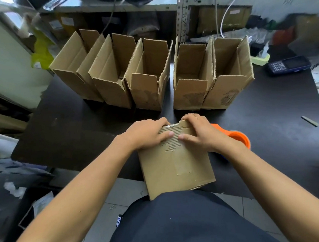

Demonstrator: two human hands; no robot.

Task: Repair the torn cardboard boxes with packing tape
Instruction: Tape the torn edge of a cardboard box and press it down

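— Both hands were on the box point(175, 163): the left hand point(146, 134) and the right hand point(197, 131) each curled over its far edge, thumbs pressed flat on the torn patch point(170, 141) where the ribbed inner layer showed.

— Where did that box sit?

— It lay on its side at the near edge of the table point(70, 130), its near end against the person's lap, probably so the damaged face pointed up and stayed braced.

— Why did they grip it that way?

— It looked as if the thumbs were smoothing something down over the tear; a shiny strip at the far edge may have been tape, though that was hard to tell.

— And the tape itself?

— An orange tape dispenser point(235, 136) rested just right of the box, behind the right wrist, within easy reach.

— The others?

— Five open boxes point(148, 78) stood in a row beyond the held box, at least three with scuffed fronts, seemingly awaiting repair.
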